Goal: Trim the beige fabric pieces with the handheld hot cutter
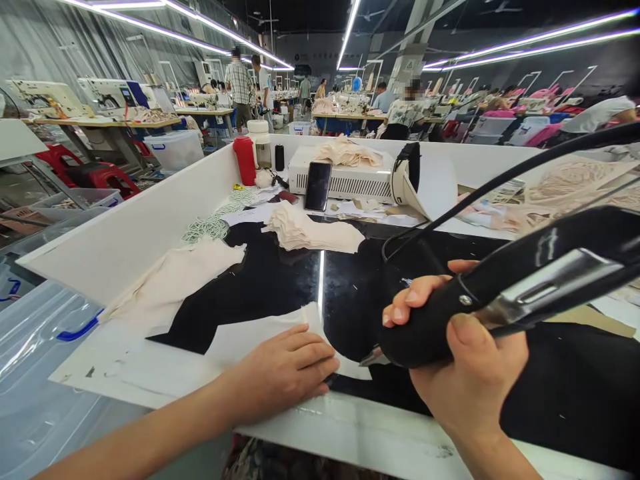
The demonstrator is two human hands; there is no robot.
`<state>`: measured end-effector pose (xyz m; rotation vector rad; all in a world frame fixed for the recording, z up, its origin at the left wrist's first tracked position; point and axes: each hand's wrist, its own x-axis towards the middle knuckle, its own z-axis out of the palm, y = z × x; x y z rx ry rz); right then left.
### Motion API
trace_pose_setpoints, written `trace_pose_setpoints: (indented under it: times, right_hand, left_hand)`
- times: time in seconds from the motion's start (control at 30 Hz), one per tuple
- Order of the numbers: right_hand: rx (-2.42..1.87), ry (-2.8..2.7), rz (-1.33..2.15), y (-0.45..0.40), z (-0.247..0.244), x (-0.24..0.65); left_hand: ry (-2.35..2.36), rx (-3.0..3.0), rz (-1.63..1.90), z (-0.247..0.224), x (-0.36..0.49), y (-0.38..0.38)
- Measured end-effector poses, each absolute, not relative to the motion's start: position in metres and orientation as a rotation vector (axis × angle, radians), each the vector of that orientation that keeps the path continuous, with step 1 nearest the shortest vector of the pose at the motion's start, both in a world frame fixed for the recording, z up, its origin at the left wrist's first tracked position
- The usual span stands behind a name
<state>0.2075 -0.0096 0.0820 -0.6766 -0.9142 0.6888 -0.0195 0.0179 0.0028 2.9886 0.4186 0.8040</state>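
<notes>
My right hand (473, 373) is wrapped round a black corded hand tool (435, 327) with a long silver lever. Its pointed metal tip (375, 358) is down at the right end of a pale fabric piece (250, 339). Fingers stretched out, my left hand (290, 370) lies flat on that piece, just left of the tip. Beneath is a glossy black sheet (240, 280) on the white table (380, 427). Farther back rests a stack of cream fabric pieces (315, 230); another cream fabric pile (185, 277) is at the left.
A phone (318, 187) leans on a white vented box (350, 173), near a red cup (245, 161). The tool's black cable (480, 190) arches over the right side. Low white walls (135, 207) edge the table. A clear plastic bin (45, 347) stands left. People and sewing machines fill the background.
</notes>
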Motion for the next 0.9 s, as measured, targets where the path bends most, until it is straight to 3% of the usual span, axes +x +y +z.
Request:
trace_pose_setpoints:
  times: [0.9]
  right_hand:
    - [-0.664, -0.963, 0.656, -0.007, 0.074, 0.209]
  left_hand:
    - [0.429, 2.966, 0.792, 0.002, -0.016, 0.016]
